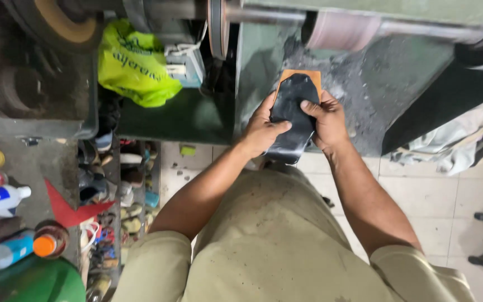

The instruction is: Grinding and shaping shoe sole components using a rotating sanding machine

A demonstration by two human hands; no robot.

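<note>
Machine: a green grinding machine (264,72) fills the upper frame, with a horizontal shaft carrying a pale sanding drum (339,31) above and to the right of the work. Dark dust coats its front face.
Loose items: a yellow-green plastic bag (132,64) sits near the shaft's left wheel — a judged snag risk if it drifts into moving parts.
Workpiece: a black shoe sole (292,120) backed by an orange layer, held upright in front of the machine face, below the drum and not touching it.
Left hand: left hand (261,131) — fingers closed around the sole's left edge, thumb across its face.
Right hand: right hand (328,120) — fingers wrapped on the right edge, thumb pressing the upper face.
Hazard: both grips sit high on the sole; raised to the drum, fingertips would likely meet the abrasive first.
Slip risk: the dusty surface may loosen the hold, letting the sole kick out.
</note>
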